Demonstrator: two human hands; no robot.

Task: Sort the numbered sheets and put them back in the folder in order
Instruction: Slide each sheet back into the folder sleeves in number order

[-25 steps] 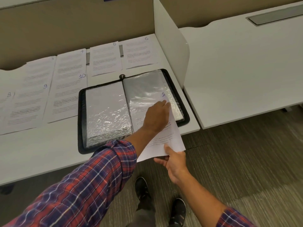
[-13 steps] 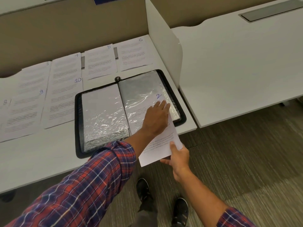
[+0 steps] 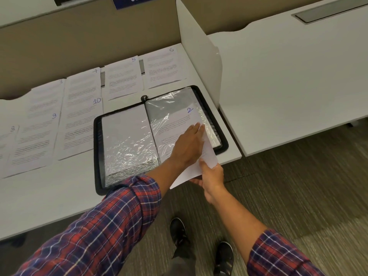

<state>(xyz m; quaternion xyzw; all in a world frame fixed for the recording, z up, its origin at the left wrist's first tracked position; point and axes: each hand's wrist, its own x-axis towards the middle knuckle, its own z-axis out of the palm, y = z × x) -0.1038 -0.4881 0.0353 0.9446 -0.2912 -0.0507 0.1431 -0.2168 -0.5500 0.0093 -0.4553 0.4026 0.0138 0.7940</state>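
Sheet 2 sits deeper in the clear sleeve on the right page of the folder than half a second ago. Its blue numeral, then at the fingertips, now lies well beyond them, and less paper hangs over the bench edge. The left hand stays flat on that page over the sheet, its fingers straight and together, pressing rather than gripping. The right hand has come up close to the bench edge and still pinches the sheet's near corner, thumb on top and fingers beneath. The other pages lie face up on the white bench. Sheet 8 is at the far left, with sheet 9 beside it overlapping the lower part of sheet 3. Sheet 10 likewise overlaps sheet 4, and sheet 5 and sheet 6 lie behind the folder. The black zip folder lies open and flat at the bench's right end, crinkled empty sleeves stacked on its left page. A beige partition backs the bench, with a blue sign at the top. A white divider stands upright just right of the folder, with a neighbouring bench beyond it. Grey carpet covers the floor, and black shoes show below.
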